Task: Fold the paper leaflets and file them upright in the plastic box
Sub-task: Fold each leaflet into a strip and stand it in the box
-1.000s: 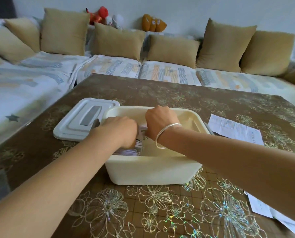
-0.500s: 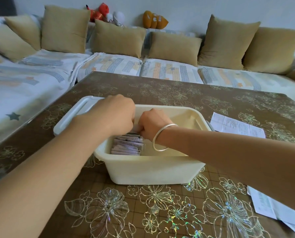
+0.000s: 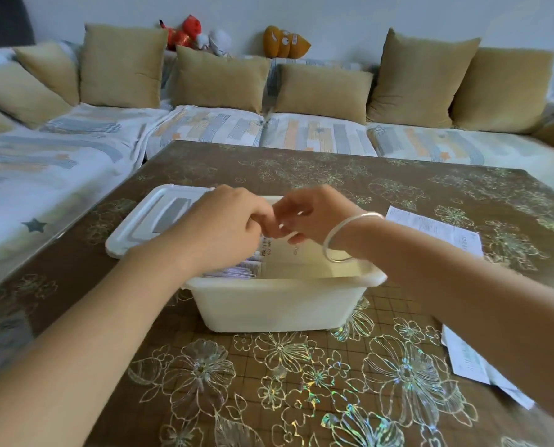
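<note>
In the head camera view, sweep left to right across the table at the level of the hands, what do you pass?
White lid → left hand → right hand → silver bracelet → flat leaflet. The plastic box is left out, since it spans under both hands.

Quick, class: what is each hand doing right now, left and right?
Left hand: fingers curled, pinching the top edge of the leaflet.
Right hand: pinching the same leaflet.
</note>
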A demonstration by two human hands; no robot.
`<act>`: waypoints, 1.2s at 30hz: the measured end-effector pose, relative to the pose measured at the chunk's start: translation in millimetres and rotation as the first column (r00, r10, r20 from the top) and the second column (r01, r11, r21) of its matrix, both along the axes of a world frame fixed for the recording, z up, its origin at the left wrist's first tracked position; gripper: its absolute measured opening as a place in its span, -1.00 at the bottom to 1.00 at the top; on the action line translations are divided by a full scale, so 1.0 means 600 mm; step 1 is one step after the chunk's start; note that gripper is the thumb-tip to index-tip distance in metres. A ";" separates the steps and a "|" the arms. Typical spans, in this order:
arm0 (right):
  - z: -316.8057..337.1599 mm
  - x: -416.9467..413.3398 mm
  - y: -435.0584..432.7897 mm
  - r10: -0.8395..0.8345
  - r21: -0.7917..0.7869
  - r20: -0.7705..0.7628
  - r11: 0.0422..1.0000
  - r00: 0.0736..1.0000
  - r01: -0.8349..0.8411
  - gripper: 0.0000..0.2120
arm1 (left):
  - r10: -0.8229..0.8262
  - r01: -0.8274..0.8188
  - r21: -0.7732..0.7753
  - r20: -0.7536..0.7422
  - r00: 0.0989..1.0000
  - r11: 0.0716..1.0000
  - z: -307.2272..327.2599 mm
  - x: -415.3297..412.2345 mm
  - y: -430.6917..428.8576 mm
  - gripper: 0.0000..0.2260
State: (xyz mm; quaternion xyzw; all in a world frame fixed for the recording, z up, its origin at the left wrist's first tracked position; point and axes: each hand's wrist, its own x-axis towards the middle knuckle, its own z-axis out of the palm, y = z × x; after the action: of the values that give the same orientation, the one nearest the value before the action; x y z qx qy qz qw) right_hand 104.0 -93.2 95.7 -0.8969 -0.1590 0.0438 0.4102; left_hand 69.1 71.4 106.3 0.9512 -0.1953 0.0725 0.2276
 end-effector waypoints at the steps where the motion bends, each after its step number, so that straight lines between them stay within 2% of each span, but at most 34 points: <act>1: 0.010 -0.026 -0.027 -0.029 0.135 -0.013 0.990 0.999 0.030 -0.77 | -0.017 0.017 -0.037 0.007 1.000 0.999 -0.001 -0.009 -0.021 -0.60; 3: 0.013 -0.076 -0.085 -0.119 0.351 -0.006 0.930 0.993 0.114 -0.76 | -0.044 0.048 -0.103 0.037 0.998 0.994 -0.006 -0.027 -0.060 -0.62; 5: -0.004 -0.126 -0.161 -0.261 0.406 0.024 0.885 0.965 0.229 -0.75 | -0.038 0.051 -0.149 0.089 0.995 0.988 -0.016 -0.042 -0.105 -0.65; 7: -0.042 -0.169 -0.241 -0.416 0.291 0.091 0.880 0.905 0.375 -0.73 | 0.026 0.008 -0.203 0.163 0.986 0.979 -0.029 -0.053 -0.146 -0.69; 9: -0.092 -0.208 -0.316 -0.539 0.056 0.197 0.840 0.819 0.540 -0.72 | 0.070 -0.003 -0.252 0.260 0.963 0.968 -0.041 -0.065 -0.186 -0.72; 11: -0.140 -0.248 -0.369 -0.536 -0.230 0.289 0.766 0.793 0.601 -0.78 | 0.043 0.052 -0.276 0.328 0.944 0.960 -0.053 -0.083 -0.226 -0.74; 12: -0.161 -0.268 -0.387 -0.490 -0.364 0.296 0.736 0.820 0.571 -0.78 | 0.022 0.075 -0.272 0.338 0.941 0.959 -0.060 -0.095 -0.249 -0.75; 14: -0.198 -0.292 -0.399 -0.380 -0.531 0.246 0.717 0.892 0.452 -0.63 | -0.009 0.084 -0.209 0.335 0.942 0.974 -0.082 -0.114 -0.282 -0.77; 16: -0.216 -0.310 -0.399 -0.303 -0.584 0.195 0.728 0.933 0.359 -0.38 | -0.054 0.091 -0.106 0.316 0.947 0.990 -0.113 -0.130 -0.314 -0.80; 18: -0.222 -0.318 -0.389 -0.253 -0.578 0.186 0.754 0.949 0.314 -0.28 | -0.097 0.105 -0.009 0.295 0.950 0.994 -0.144 -0.140 -0.329 -0.81; 20: -0.219 -0.325 -0.377 -0.208 -0.535 0.210 0.794 0.955 0.290 -0.32 | -0.118 0.116 0.022 0.246 0.962 0.993 -0.168 -0.147 -0.337 -0.83; 22: -0.217 -0.329 -0.368 -0.182 -0.485 0.245 0.828 0.952 0.283 -0.40 | -0.113 0.114 -0.002 0.133 0.985 0.993 -0.188 -0.152 -0.335 -0.85; 24: -0.210 -0.322 -0.364 -0.175 -0.450 0.273 0.846 0.946 0.286 -0.53 | -0.095 0.094 0.009 0.036 0.995 0.996 -0.209 -0.156 -0.329 -0.76; 27: -0.182 -0.287 -0.371 -0.167 -0.441 0.257 0.856 0.952 0.269 -0.74 | -0.078 0.079 0.046 -0.008 0.997 0.996 -0.228 -0.159 -0.326 -0.60; 30: -0.150 -0.231 -0.378 -0.156 -0.568 0.191 0.788 0.969 0.238 -0.64 | -0.059 0.059 0.067 -0.016 0.998 0.996 -0.233 -0.164 -0.326 -0.54; 33: -0.135 -0.174 -0.374 -0.063 -0.767 0.060 0.636 0.996 0.086 -0.41 | -0.055 0.060 0.092 -0.048 0.997 0.994 -0.230 -0.163 -0.327 -0.53; 34: -0.131 -0.158 -0.373 -0.047 -0.801 0.003 0.598 0.999 0.031 -0.36 | -0.056 0.061 0.094 -0.059 0.997 0.994 -0.228 -0.161 -0.328 -0.53; 36: -0.122 -0.134 -0.372 -0.051 -0.807 -0.112 0.587 0.992 -0.061 -0.29 | -0.051 0.058 0.076 -0.089 0.995 0.995 -0.224 -0.159 -0.329 -0.54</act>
State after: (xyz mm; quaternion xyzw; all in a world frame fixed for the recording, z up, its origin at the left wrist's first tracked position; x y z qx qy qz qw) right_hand 23.4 -316.4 22.2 -0.9804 -0.0985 0.1676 -0.0331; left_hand -26.4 -125.9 -28.3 0.9559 -0.2139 0.0169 0.2003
